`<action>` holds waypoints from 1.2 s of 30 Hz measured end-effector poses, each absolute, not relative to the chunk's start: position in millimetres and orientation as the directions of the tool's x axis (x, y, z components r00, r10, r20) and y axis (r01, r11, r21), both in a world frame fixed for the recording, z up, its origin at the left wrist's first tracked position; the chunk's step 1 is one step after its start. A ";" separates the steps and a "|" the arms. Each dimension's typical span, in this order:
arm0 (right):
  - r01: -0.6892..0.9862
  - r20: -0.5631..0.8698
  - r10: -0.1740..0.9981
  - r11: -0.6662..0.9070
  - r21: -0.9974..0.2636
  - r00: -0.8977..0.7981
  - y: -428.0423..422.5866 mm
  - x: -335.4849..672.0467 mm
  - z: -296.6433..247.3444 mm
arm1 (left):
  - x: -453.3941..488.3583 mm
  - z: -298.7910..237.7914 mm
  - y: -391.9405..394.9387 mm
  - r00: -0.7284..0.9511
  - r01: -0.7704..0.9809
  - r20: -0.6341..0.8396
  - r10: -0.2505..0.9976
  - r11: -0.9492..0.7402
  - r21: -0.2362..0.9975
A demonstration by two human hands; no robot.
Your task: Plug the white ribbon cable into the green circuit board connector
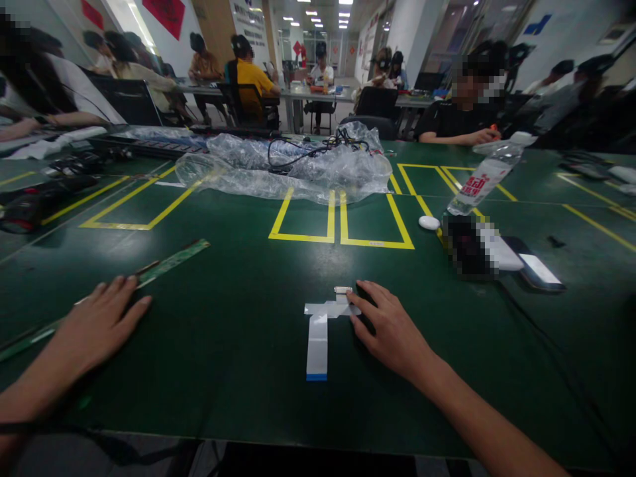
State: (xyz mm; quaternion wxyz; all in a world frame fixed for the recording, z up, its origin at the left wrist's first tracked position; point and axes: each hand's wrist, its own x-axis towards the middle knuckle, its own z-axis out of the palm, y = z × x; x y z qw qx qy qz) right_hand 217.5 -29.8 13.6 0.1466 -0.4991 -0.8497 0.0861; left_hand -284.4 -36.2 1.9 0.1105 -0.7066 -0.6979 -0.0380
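Note:
A white flat ribbon cable (318, 344) with a blue end lies bent on the green table, its other end at a small white connector. My right hand (392, 324) rests beside it, fingers stretched out, with fingertips on the cable's connector end. At the left, my left hand (102, 324) lies flat over a long, narrow green circuit board (176, 262). The board runs diagonally beneath that hand, which hides its middle; the fingers are extended and not wrapped round it.
Clear plastic wrap (298, 172) with black cables lies across the table's far side. To the right stand a tilted water bottle (484, 175), a white earbud case (428, 223) and phones (541, 265). Yellow tape (377, 244) marks the green table (223, 371). Several people sit beyond.

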 end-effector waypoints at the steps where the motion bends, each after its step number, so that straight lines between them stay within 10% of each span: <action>1: 0.824 0.161 0.874 0.485 -0.291 -0.458 -29.9 217.5 13.7 | -271.0 -4.9 -34.4 0.018 0.996 0.180 0.984 -0.002 -0.090; 14: 0.797 0.214 0.847 0.531 -0.288 -0.487 -30.5 216.2 16.2 | -16.4 9.4 15.9 0.576 0.804 0.027 0.817 -0.571 0.167; 36: 0.805 0.174 0.853 0.522 -0.281 -0.492 -29.1 215.3 11.9 | -8.1 9.5 24.8 0.588 0.684 0.305 0.749 -0.662 0.308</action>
